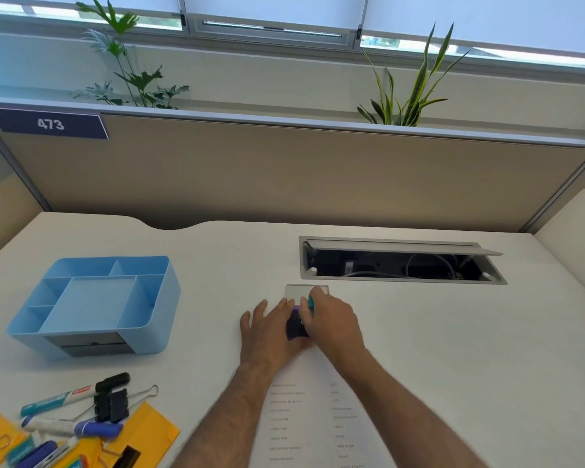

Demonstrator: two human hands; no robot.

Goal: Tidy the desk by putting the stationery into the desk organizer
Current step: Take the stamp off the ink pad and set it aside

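One blue desk organizer [92,304] stands toward the table's left edge, two black binder clips [112,405] and at least three markers [56,401] lie at the near left corner on two yellow envelopes [149,423], and one printed sheet [313,420] lies at the near edge.

Both forearms reach forward, left hand [271,327] flat with fingers spread, right hand [331,319] curled beside it, touching.

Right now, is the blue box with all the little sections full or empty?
Empty. Every compartment of the blue desk organizer shows only its bare blue floor; the markers and binder clips lie outside it.
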